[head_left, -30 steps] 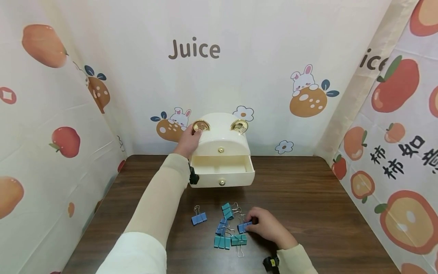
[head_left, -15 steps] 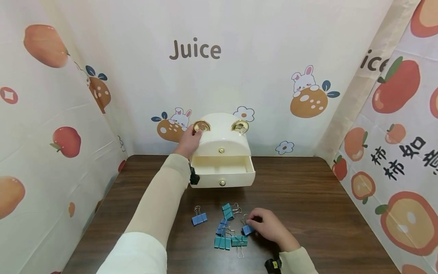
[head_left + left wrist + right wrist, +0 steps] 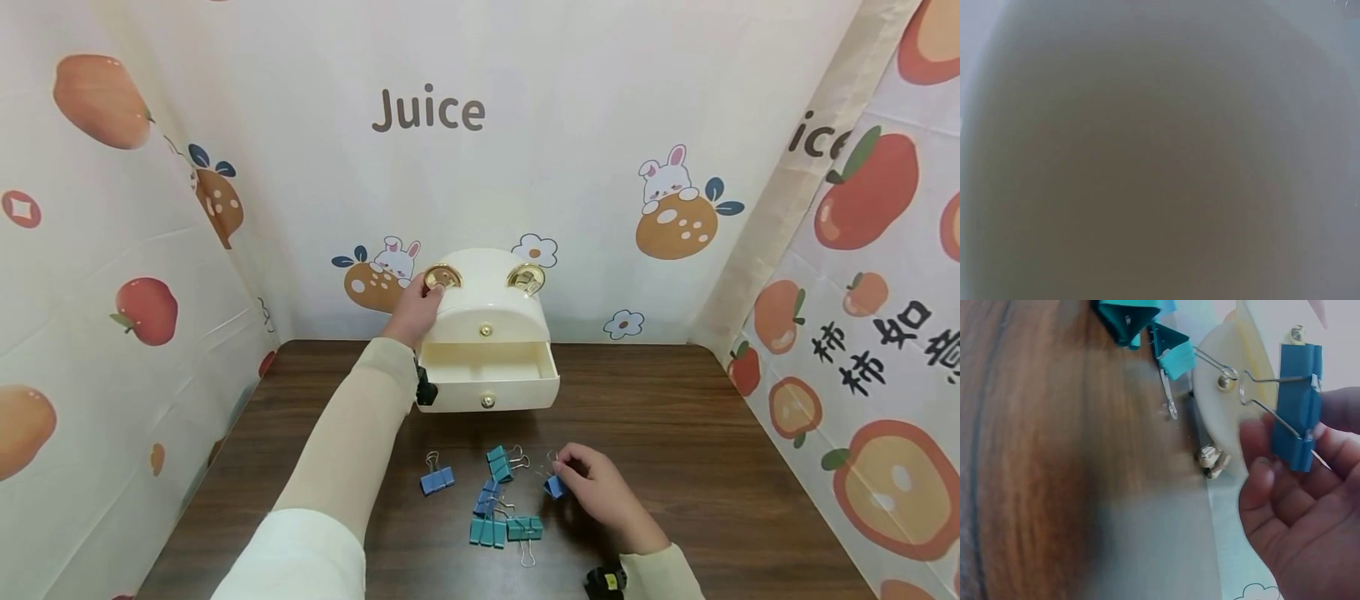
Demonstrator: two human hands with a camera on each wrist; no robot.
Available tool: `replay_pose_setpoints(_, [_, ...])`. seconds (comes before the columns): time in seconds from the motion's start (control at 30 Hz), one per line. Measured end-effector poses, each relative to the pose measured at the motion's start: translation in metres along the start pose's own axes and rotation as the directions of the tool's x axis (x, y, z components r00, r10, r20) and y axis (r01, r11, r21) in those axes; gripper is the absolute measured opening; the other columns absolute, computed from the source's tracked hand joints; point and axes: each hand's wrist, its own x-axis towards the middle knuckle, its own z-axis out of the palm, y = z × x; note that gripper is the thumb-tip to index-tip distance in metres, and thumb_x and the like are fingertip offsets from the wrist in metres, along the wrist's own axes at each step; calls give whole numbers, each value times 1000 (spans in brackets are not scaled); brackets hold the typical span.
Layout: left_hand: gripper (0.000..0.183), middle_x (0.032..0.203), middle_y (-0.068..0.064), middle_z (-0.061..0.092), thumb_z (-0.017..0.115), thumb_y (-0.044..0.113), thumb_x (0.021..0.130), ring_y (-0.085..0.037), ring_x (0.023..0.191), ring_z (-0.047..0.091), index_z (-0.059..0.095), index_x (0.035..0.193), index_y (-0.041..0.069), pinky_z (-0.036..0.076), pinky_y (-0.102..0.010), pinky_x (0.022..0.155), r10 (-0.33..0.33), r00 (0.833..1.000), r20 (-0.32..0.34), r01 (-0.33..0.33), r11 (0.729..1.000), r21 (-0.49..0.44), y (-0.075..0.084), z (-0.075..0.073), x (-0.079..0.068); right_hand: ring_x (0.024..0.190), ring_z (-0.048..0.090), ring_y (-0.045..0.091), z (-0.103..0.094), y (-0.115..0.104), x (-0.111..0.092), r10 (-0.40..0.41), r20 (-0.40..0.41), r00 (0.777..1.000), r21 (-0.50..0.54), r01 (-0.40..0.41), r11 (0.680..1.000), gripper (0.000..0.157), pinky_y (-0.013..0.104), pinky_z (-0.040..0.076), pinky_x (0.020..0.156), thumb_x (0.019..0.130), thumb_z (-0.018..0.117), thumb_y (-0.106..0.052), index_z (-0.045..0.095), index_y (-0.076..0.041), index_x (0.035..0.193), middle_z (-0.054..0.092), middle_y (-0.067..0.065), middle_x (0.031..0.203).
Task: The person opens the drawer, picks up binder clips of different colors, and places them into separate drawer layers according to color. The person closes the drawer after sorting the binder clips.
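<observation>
A cream mini drawer cabinet [image 3: 487,300] with gold ear-like discs stands at the back of the table. Its lower drawer [image 3: 457,397] is pulled out, and the inside that shows is bare. My left hand [image 3: 414,315] grips the cabinet's left side by the gold disc [image 3: 442,276], thumb in front. My right hand [image 3: 603,493] pinches a blue binder clip [image 3: 555,487] just over the table. In the right wrist view the clip's blue body [image 3: 1297,403] sits between thumb and fingers, one wire handle sticking out. A pale blur fills the left wrist view.
Left of centre lies a blue binder clip [image 3: 437,480]. A teal clip [image 3: 499,464], a blue clip [image 3: 487,497] and two more teal clips, left [image 3: 487,532] and right [image 3: 524,527], cluster at the middle. Printed curtains [image 3: 570,125] enclose the table [image 3: 675,433].
My right hand has drawn the blue binder clip right and slightly up, away from the cluster, and the clip has turned in its fingers. My left hand and the cabinet stay put.
</observation>
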Motion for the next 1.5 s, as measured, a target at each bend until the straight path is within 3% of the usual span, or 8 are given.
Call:
replay_pose_setpoints(0.27, [49, 156, 0, 45, 48, 38, 110, -22, 138, 42, 41, 156, 23, 28, -47, 119, -4, 1000, 0, 4, 1000, 4, 0, 1, 0, 79, 56, 20, -2, -5, -2, 3, -138, 990, 170, 20, 985, 10, 27, 50, 68, 103, 64, -11, 66, -8, 94, 59, 5, 85])
replay_pose_setpoints(0.47, [46, 155, -1, 46, 48, 38, 110, -21, 138, 42, 43, 154, 21, 29, -46, 119, 2, 1000, 1, -2, 1000, 1, 0, 0, 1, 78, 57, 19, -5, -8, 0, -25, -191, 981, 227, 69, 972, 10, 28, 52, 68, 102, 65, -9, 67, -2, 96, 61, 7, 87])
replay_pose_setpoints(0.73, [47, 155, 0, 45, 47, 39, 111, -21, 138, 42, 42, 154, 23, 30, -45, 118, -3, 1000, -8, 3, 1000, -10, 2, 0, 0, 83, 60, 21, -25, -21, 13, -145, -175, 974, 220, 182, 958, 10, 35, 57, 73, 102, 67, -12, 70, -2, 100, 66, 11, 94])
replay_pose_setpoints(1.17, [47, 156, -1, 45, 46, 38, 111, -20, 140, 40, 43, 154, 22, 29, -44, 119, 3, 1000, -10, -3, 1000, -3, 4, 0, -4, 93, 59, 28, -35, -48, 32, -187, -104, 977, 200, 205, 958, 11, 31, 54, 79, 102, 66, -12, 63, -2, 107, 64, 13, 101])
replay_pose_setpoints(1.33, [47, 157, -2, 44, 46, 37, 111, -22, 142, 39, 43, 155, 20, 27, -45, 120, 21, 1000, -11, -21, 1000, 4, 5, -1, -6, 91, 58, 28, -40, -67, 42, -209, -77, 975, 132, 217, 967, 5, 33, 56, 76, 102, 67, -16, 64, -12, 105, 63, 7, 100])
replay_pose_setpoints(1.5, [44, 155, -2, 46, 47, 37, 111, -22, 139, 41, 45, 152, 21, 29, -46, 119, 4, 1000, 1, -4, 1000, -22, 4, -1, -6, 88, 58, 29, -48, -90, 55, -226, -76, 971, 65, 231, 971, 6, 33, 56, 72, 102, 67, -18, 64, -13, 103, 63, 7, 97])
